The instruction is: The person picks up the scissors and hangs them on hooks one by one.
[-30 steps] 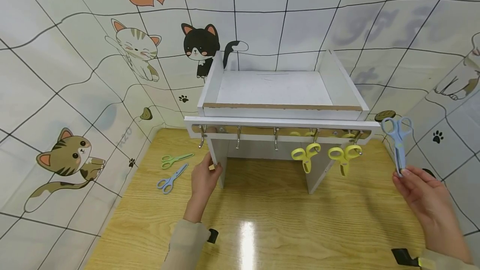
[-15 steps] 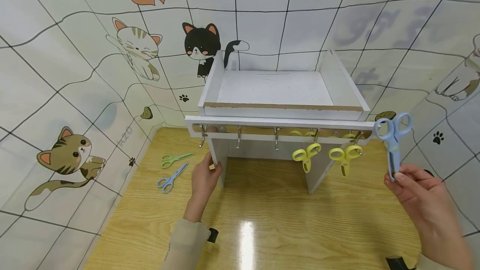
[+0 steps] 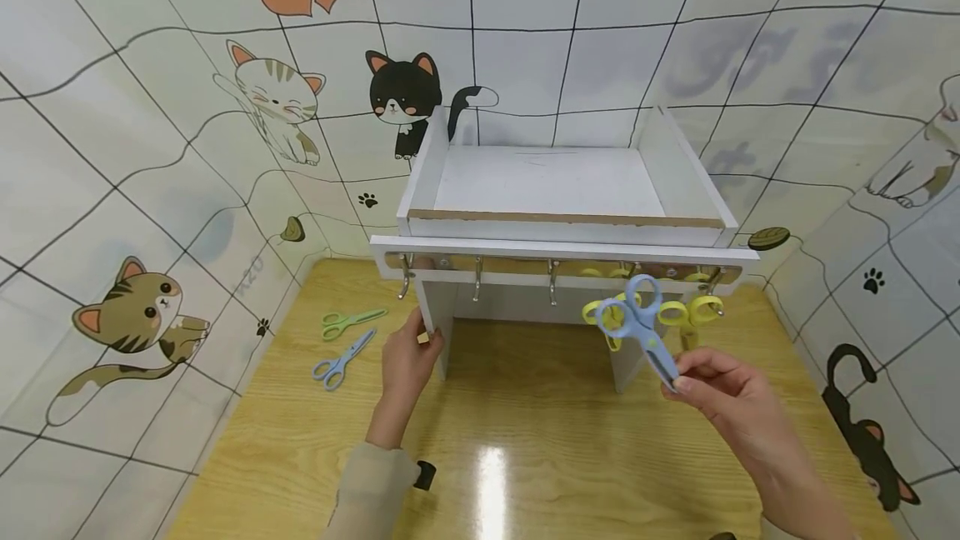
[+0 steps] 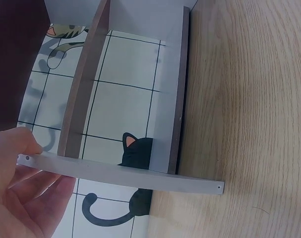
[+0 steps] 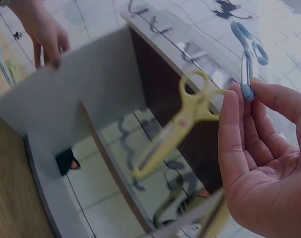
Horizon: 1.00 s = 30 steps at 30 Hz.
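My right hand (image 3: 738,407) pinches a pair of blue scissors (image 3: 647,338) by the blade tip, handle loops upward, in front of the hook rail (image 3: 517,267). In the right wrist view, thumb and fingers hold the blue scissors (image 5: 247,64) near the rail's hooks. Two yellow scissors hang from hooks at the right; the left one (image 3: 590,312) is partly behind the blue scissors, the other (image 3: 705,307) partly behind my hand. My left hand (image 3: 405,365) grips the left side panel of the white shelf (image 3: 562,232); in the left wrist view, fingers curl round the panel's edge (image 4: 125,173).
Green scissors (image 3: 354,322) and another pair of blue scissors (image 3: 342,362) lie on the wooden table (image 3: 540,473), left of the shelf. Hooks at the rail's left and middle, such as one hook (image 3: 477,280), carry nothing. Cat-printed walls (image 3: 180,215) stand behind and beside the table.
My right hand has carried the blue scissors leftward from the right of the shelf to before the hanging yellow scissors. The held scissors now tilt left. My left hand stays on the panel.
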Tool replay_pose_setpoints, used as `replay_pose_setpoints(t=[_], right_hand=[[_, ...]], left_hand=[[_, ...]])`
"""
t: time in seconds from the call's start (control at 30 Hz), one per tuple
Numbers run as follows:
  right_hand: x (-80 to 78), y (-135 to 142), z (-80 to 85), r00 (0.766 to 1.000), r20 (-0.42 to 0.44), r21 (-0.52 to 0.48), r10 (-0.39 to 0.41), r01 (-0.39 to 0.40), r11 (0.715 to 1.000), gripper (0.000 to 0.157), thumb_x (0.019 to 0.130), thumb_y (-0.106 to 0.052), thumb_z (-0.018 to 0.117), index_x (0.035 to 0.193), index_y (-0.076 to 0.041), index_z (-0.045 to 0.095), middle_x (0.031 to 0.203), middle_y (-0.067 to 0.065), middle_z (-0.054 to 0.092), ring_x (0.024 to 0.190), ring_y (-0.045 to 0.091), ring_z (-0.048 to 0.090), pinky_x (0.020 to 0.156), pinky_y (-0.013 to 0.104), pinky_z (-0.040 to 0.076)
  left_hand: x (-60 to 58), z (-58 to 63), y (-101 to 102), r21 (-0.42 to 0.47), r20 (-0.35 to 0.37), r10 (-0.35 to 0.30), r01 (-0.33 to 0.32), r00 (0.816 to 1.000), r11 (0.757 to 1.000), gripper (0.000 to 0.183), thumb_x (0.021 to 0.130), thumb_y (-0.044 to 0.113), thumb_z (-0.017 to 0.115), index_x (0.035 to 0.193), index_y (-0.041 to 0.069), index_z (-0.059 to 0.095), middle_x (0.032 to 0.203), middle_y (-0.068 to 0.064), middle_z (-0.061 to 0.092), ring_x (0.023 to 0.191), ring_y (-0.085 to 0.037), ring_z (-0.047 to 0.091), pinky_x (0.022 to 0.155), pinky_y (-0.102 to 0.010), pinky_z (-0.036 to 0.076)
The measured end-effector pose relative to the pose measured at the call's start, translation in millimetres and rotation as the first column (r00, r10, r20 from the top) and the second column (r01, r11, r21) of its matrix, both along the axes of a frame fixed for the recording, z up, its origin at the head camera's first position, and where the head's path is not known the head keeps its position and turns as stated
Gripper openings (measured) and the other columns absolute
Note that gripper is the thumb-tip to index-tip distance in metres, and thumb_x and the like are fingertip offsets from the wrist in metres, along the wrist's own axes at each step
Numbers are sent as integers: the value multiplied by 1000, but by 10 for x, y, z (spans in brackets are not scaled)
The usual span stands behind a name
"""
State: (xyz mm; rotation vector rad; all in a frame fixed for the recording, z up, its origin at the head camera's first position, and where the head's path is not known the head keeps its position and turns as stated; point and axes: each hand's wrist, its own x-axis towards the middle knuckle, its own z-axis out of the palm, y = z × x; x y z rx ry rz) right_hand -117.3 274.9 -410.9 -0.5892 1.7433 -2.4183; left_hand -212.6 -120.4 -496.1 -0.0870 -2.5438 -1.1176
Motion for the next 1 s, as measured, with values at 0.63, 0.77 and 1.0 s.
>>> replay_pose_setpoints(t=[0.63,0.77,1.0], right_hand=[[-200,-539,-186,994,-23,276,-103,106,955,23,92,10,60,100,-10,69,92,-10,72,80,5,71,74,23,61],[-214,-557,-270,996,-17,266,-87,88,960,20,94,8,58,101,-9,67,92,-10,72,82,5,72,74,24,61],[-225,-515,-342,997,13,273,-75,69,960,14,96,6,56,105,2,65,98,-8,73,88,6,72,78,26,62]], left_hand=[[-19,-4,15,-10,6,5,-5,1000,1000,37,89,11,66,126,13,63,109,-16,76,80,-30,77,66,-47,63],[-14,-5,5,-10,3,8,-8,1000,1000,38,88,10,66,126,12,63,109,-16,76,81,-30,77,66,-47,63],[-17,-12,-7,-1,15,5,-5,1000,1000,40,88,10,66,127,12,62,110,-17,75,82,-31,77,67,-47,63]])
